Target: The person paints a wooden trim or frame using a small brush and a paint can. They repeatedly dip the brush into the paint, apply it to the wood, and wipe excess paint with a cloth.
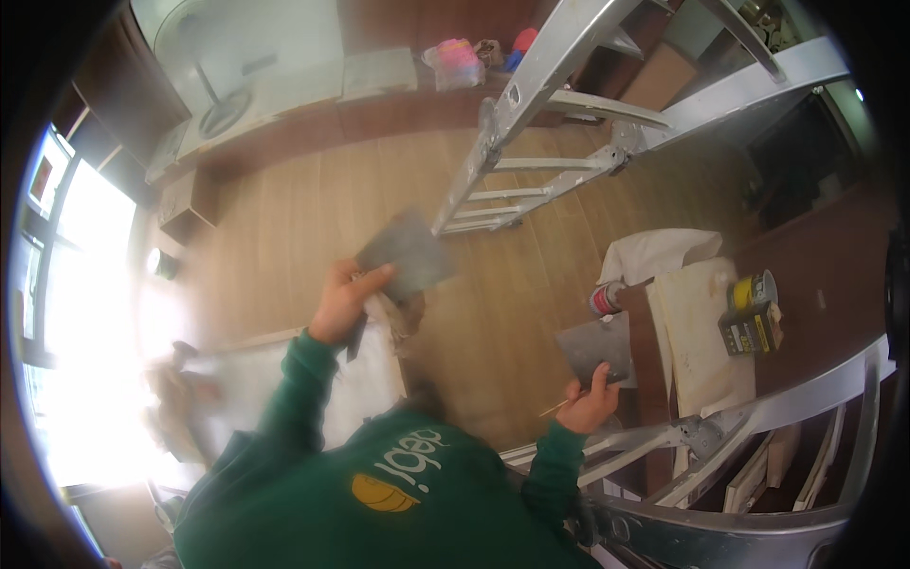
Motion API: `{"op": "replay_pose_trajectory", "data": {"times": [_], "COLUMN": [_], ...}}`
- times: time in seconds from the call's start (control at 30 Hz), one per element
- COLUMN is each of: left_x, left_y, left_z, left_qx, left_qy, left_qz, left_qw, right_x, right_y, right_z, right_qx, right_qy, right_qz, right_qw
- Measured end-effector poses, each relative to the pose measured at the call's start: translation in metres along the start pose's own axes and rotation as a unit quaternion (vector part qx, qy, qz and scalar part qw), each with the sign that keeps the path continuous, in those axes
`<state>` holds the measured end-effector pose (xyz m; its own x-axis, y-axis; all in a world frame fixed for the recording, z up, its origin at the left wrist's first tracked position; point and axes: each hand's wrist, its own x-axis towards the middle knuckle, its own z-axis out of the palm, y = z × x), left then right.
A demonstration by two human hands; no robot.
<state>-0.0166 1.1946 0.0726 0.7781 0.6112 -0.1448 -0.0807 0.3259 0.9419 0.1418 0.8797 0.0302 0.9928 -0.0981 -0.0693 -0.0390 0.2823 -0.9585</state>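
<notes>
Wood-plank floor across the middle of the room; bright window at left, metal ladder at upper right. Left hand: grasping a flat grey plate, thumb laid over its near edge; plate held up in front of the body, with floor behind it, edges slightly blurred. Right hand: closed around the lower edge of a second grey plate, thumb on its face, near the brown worktop. Thin stick juts out at the left of the right hand; cannot tell whether it joins the plate. On the worktop: pale cloth, black box, yellow tin just beside the box. Red-and-white can near the cloth. Standing fan at upper left
</notes>
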Motion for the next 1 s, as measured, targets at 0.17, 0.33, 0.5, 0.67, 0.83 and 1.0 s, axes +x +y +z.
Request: {"op": "replay_pose_trajectory", "data": {"times": [0.17,0.33,0.5,0.67,0.83,1.0], "left_x": [-0.007,0.009,0.053,0.14,0.207,0.244], "left_y": [0.01,-0.019,-0.037,-0.04,-0.009,0.003], "left_z": [-0.038,-0.056,-0.017,0.111,0.218,0.278], "left_qx": [0.049,0.087,0.133,0.113,0.119,0.102], "left_qy": [0.026,0.081,-0.025,-0.215,-0.276,-0.409], "left_qz": [-0.034,0.005,-0.021,-0.011,0.112,0.107], "left_qw": [0.998,0.993,0.991,0.97,0.947,0.901], "right_x": [-0.003,0.007,0.012,0.022,0.038,0.054], "right_y": [0.005,0.032,0.039,0.043,0.083,0.077], "right_z": [0.007,-0.015,-0.001,-0.011,-0.01,-0.013], "right_qx": [-0.017,-0.026,-0.074,-0.06,-0.061,-0.025], "right_qy": [0.003,0.086,0.038,0.076,0.1,0.157], "right_qz": [0.007,0.028,0.03,0.073,-0.03,-0.064], "right_qw": [1.0,0.996,0.996,0.993,0.993,0.985]}}
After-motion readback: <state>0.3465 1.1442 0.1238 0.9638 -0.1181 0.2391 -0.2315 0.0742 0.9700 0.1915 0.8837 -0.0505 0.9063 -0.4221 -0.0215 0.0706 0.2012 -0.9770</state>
